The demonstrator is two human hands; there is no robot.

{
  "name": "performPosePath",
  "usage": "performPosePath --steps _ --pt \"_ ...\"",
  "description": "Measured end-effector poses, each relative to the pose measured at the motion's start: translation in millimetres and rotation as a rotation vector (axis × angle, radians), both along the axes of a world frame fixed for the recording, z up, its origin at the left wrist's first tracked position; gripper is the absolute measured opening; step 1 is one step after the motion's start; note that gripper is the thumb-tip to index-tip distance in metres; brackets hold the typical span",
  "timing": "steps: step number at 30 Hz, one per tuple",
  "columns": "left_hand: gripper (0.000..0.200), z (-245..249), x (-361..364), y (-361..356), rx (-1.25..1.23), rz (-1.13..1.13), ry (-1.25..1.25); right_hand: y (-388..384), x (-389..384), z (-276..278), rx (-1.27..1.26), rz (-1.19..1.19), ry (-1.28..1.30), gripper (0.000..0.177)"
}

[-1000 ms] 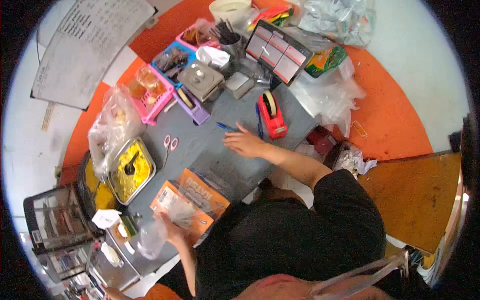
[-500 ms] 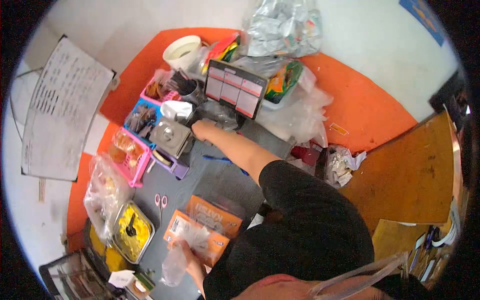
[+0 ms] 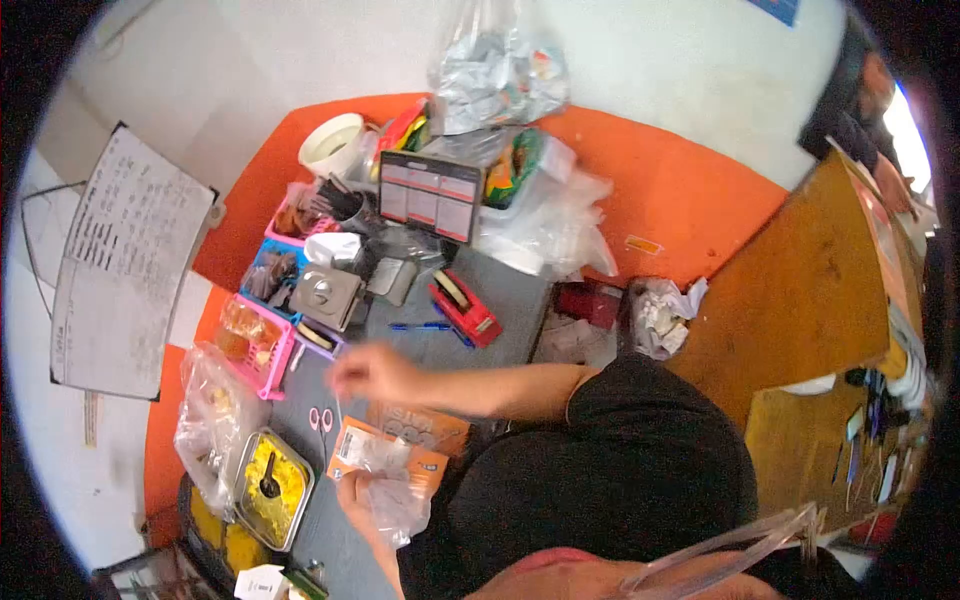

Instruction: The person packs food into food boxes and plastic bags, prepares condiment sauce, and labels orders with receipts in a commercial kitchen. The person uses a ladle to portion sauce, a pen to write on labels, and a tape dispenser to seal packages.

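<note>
My left hand [image 3: 355,497] grips a clear plastic bag [image 3: 398,505], whose loose part droops beside the fingers. It is at the near edge of an orange printed packet [image 3: 352,450], and a second orange packet [image 3: 440,428] with "KATSU"-like lettering lies behind. Above the grey table, my right hand [image 3: 378,374] is in the air, its fingers smeared by motion; whether it holds anything cannot be made out. Pink-handled scissors [image 3: 320,420] lie just below the right hand. Left of them is a metal tray of yellow shreds [image 3: 250,520] with a black utensil [image 3: 268,485].
A lidded steel container [image 3: 327,296], a pink basket [image 3: 270,375], a purple tape dispenser [image 3: 322,345] and a red tape dispenser [image 3: 475,318] stand across the table. A blue pen [image 3: 418,326] lies near the red one. Behind is a display board [image 3: 428,195]. Another person [image 3: 850,110] is far right.
My right hand has drawn back from beside the steel container toward the orange packets. The red tape dispenser is now uncovered. The plastic bag in my left hand has shifted right, over the packet's edge.
</note>
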State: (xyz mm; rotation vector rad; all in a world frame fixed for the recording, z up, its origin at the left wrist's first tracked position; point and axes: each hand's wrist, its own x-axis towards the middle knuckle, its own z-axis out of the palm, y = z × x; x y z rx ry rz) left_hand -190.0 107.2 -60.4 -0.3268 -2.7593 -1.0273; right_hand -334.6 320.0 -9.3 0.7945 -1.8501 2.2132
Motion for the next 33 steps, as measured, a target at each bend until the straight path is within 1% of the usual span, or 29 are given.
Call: performPosePath --steps 1,3,4,5,6,8,9,11,12,14,15,16,17,19,20,21,22,23,24,26,27,29,30,32,33 --pt "0.018 13 -1 9 0.008 -0.029 0.008 -7 29 5 0.008 0.108 -0.110 0.009" --pt "0.021 59 0 36 -0.466 -0.037 0.304 -9 60 10 0.399 0.168 -0.034 0.012" --pt "0.021 63 -1 40 -0.445 -0.079 0.322 -27 66 -17 0.355 0.197 0.015 0.013" --pt "0.021 64 -3 44 -0.282 0.095 0.278 -42 62 -41 0.316 0.221 0.065 0.013" --pt "0.022 63 -8 50 -0.119 0.257 0.218 -41 61 -40 0.332 0.162 0.062 0.013" --pt "0.022 55 -26 66 -0.059 0.145 0.220 -32 58 -37 0.530 0.174 0.209 0.015" --pt "0.022 53 -31 74 -0.025 0.092 0.212 -29 55 -39 0.546 0.120 0.200 0.015" --pt "0.022 51 -41 88 0.035 -0.005 0.192 -25 46 -47 0.556 0.210 0.370 0.017" --pt "0.022 50 -46 94 0.060 -0.046 0.180 -20 41 -53 0.477 0.288 0.494 0.018" --pt "0.022 51 -56 102 0.103 -0.111 0.160 35 48 -24 0.673 0.101 0.472 0.026" --pt "0.022 50 -62 103 0.124 -0.136 0.149 81 72 21 0.676 -0.225 0.585 0.034" --pt "0.022 50 -68 105 0.147 -0.156 0.135 130 98 67 0.798 -0.371 0.283 0.034" --pt "0.022 48 -73 109 0.175 -0.174 0.119 184 75 38 0.698 -0.868 0.619 0.032" --pt "0.022 47 -80 114 0.226 -0.209 0.085 270 146 118 0.335 -1.131 -0.238 0.028" --pt "0.022 45 -83 118 0.252 -0.225 0.066 329 162 121 0.329 -1.446 0.141 0.023" --pt "0.022 44 -87 122 0.279 -0.239 0.046 380 182 127 0.494 -1.768 0.234 0.026" --pt "0.022 43 -90 127 0.307 -0.251 0.028 430 207 129 0.657 -1.933 0.243 0.026" --pt "0.022 41 -94 131 0.334 -0.262 0.009 468 233 136 1.019 -2.186 0.213 0.029" --pt "0.022 40 -98 135 0.359 -0.272 -0.009 495 261 142 1.165 -2.245 0.185 0.030" --pt "0.022 39 -105 145 0.407 -0.292 -0.045 516 305 153 1.249 -2.349 -0.033 0.037" --pt "0.022 38 -108 149 0.428 -0.301 -0.065 522 322 154 1.255 -2.359 -0.028 0.037" --pt "0.023 36 -113 158 0.473 -0.317 -0.104 535 344 155 1.131 -2.401 -0.063 0.046" --pt "0.023 35 -115 162 0.494 -0.322 -0.124 541 350 156 1.137 -2.405 -0.057 0.046" --pt "0.023 33 -120 166 0.531 -0.329 -0.163 553 357 155 0.926 -2.365 -0.115 0.056" --pt "0.023 33 -122 168 0.547 -0.332 -0.183 557 356 155 0.928 -2.367 -0.112 0.056"
